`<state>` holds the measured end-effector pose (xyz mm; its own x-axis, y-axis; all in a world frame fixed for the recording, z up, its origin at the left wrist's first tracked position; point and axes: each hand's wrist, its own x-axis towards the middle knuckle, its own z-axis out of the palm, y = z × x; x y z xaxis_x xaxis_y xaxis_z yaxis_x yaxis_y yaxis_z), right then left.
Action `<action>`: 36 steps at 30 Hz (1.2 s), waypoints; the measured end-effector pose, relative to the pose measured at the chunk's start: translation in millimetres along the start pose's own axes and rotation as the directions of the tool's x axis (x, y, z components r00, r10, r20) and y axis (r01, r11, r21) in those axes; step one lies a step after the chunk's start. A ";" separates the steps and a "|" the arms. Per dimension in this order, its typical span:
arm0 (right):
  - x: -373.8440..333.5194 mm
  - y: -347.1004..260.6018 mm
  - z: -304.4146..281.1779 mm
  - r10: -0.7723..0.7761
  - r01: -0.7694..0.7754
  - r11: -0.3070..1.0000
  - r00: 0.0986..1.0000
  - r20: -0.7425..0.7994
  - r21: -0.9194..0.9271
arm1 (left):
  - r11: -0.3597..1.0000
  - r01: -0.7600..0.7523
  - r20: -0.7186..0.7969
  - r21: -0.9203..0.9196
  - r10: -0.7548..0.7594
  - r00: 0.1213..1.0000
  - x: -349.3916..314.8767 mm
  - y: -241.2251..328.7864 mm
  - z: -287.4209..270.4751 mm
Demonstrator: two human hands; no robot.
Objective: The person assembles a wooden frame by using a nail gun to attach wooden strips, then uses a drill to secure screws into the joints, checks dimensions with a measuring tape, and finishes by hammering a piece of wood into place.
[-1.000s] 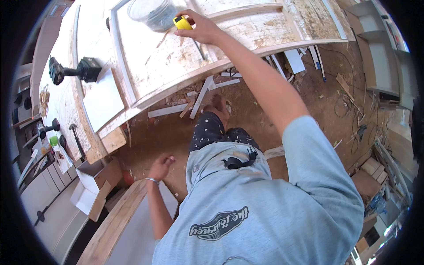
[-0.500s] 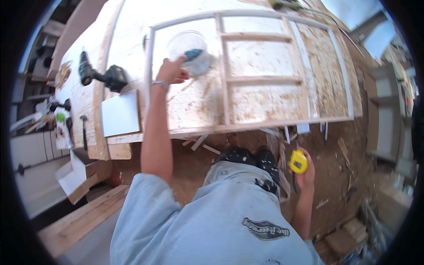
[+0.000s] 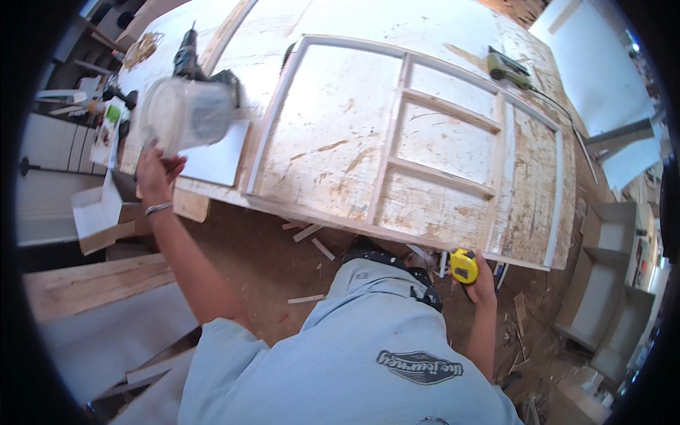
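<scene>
My left hand (image 3: 157,173) grips the rim of a clear plastic tub (image 3: 202,117), which is tilted and lifted at the bench's left side. What the tub holds cannot be made out. Behind it is a cordless drill (image 3: 185,57), partly covered by the tub, and just below lies a white square panel (image 3: 221,157). In my right hand (image 3: 484,285), a yellow tape measure (image 3: 464,266) is held beside the front edge of the bench. A wooden frame with crosspieces (image 3: 388,163) lies flat on the worn white benchtop (image 3: 326,120).
A green power tool (image 3: 504,69) with a black cord rests at the far right of the bench. An open cardboard box (image 3: 106,216) stands below the left end. Wood offcuts (image 3: 324,248) litter the floor, and shelf carcasses (image 3: 602,283) stand at right.
The tub has gone from inside the frame to the left, now lifted in my left hand. My right hand keeps the tape measure, now closer to the bench edge. The view has turned.
</scene>
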<state>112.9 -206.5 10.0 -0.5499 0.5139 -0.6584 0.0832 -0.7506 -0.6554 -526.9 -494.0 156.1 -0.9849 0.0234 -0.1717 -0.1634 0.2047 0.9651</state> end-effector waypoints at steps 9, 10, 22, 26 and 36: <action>13.1 -15.6 37.1 -0.050 0.062 0.993 0.992 0.112 -0.100 | 0.981 0.154 -0.174 -0.117 -0.173 0.970 195.9 -180.2 -111.1; 8.4 -16.0 39.2 -0.050 0.059 0.988 0.996 0.067 -0.140 | 0.982 0.184 -0.141 -0.036 -0.188 0.972 188.6 -191.5 -92.1; 14.7 -50.0 59.4 -0.458 0.445 0.632 0.875 0.158 -0.635 | 0.935 -0.340 0.725 0.099 0.166 0.669 -144.6 -102.5 177.6; 3.6 -94.0 59.6 -0.359 0.414 0.474 0.897 0.259 -0.777 | 0.907 -0.421 0.995 0.014 -0.055 -0.086 -338.3 -85.5 277.2; 4.8 -181.7 -137.8 -0.209 0.196 0.210 0.966 0.151 -0.958 | 0.796 -0.600 0.977 -0.078 -0.058 -0.204 -415.8 -74.7 438.9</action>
<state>209.7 -10.4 74.9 -0.6745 0.5908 -0.4427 0.7060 0.3409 -0.6207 -79.8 -89.5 68.6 0.2672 0.9396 -0.2139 0.4563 0.0721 0.8869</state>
